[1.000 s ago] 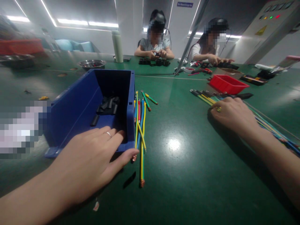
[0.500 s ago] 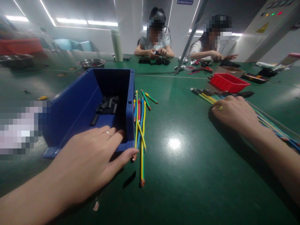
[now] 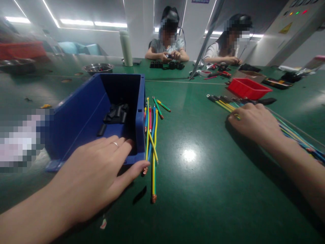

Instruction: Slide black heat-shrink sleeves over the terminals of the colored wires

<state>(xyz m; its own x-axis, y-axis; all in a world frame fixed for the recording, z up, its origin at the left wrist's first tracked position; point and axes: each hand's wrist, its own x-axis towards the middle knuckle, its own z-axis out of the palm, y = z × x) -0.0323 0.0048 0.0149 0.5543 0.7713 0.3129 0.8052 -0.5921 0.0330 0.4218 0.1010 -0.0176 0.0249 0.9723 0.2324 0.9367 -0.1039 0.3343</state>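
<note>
My left hand grips the low front wall of a blue plastic bin, with its fingers over the lip inside and the thumb outside. Short black sleeves lie deep in the bin. Along the bin's right side lie several cut wires in yellow-green, blue and red, some with bare copper ends. My right hand is curled over a bundle of long wires with black-sleeved ends and metal lugs. A yellow-green bit shows at its fingers; the fingertips are hidden.
A red tray stands beyond my right hand. Behind the bin are a metal bowl and a pale green bottle. A slanted metal pole rises mid-table. Two people sit working across the green table.
Both my hands stay almost where they were. Across the table at the right, the co-worker's hands have drawn together. The view has shifted very slightly.
</note>
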